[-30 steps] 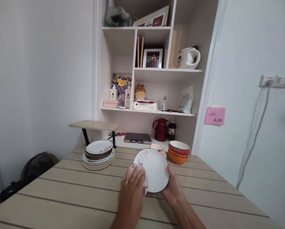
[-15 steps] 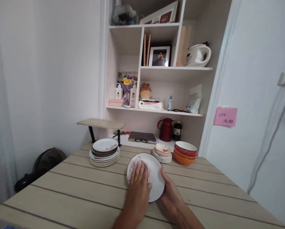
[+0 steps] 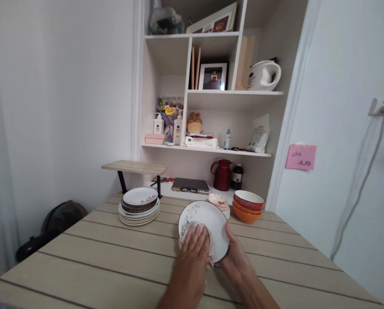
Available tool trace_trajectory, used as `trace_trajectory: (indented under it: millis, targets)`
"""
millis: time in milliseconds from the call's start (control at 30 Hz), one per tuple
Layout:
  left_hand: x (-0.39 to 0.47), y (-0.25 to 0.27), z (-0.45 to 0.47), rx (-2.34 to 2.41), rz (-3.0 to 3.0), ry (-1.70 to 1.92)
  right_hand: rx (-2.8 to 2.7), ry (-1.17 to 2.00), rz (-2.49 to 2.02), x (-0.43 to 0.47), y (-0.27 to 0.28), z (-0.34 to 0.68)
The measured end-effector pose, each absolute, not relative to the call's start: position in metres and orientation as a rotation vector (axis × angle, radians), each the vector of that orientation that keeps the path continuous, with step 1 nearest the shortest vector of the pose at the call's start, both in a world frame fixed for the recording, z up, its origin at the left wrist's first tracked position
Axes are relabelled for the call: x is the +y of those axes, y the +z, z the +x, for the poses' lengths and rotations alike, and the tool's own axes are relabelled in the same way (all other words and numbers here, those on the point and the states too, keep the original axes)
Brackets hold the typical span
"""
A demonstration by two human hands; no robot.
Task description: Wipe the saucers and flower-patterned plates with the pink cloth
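Note:
A white plate (image 3: 213, 219) with a dark rim and a grey floral print is held tilted above the table. My right hand (image 3: 237, 255) grips its right edge, the thumb on the face and the other fingers hidden behind. Pressed to the lower left of the plate is a pale pink cloth (image 3: 187, 234), bunched beneath my left hand (image 3: 195, 251). The left fingers lie over the cloth, holding it against the surface. Behind the plate, small dishes topped by a patterned bowl (image 3: 218, 200) are partly covered.
A stack of plates (image 3: 139, 210) stands left on the slatted table (image 3: 114, 253). Red and orange bowls (image 3: 248, 208) are stacked at the right. A small raised stand (image 3: 135, 167), a closed laptop (image 3: 191, 185), a red jug (image 3: 222, 175) and a dark bottle (image 3: 237, 176) sit farther back.
The plate has shifted up and to the right, now covering more of the small dishes. My left hand and the cloth have slid toward the plate's lower edge, uncovering more floral print.

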State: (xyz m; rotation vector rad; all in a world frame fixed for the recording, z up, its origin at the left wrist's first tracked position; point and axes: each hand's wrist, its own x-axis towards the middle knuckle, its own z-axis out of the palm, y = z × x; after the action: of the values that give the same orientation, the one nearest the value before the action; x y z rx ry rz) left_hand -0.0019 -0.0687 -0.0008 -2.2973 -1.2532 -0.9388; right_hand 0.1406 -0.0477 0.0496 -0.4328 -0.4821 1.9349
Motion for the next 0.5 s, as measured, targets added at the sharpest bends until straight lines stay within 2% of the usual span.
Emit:
trace_trajectory:
  millis: [333,500]
  targets:
    - [-0.064,0.003,-0.013,-1.207,-2.322,-0.934,-0.593,2.027,-0.383,-0.054,0.040,0.126]
    - [-0.060,0.014,-0.025,-1.352,-2.014,-0.984,-0.656,1.983,-0.439,-0.058,0.034,0.113]
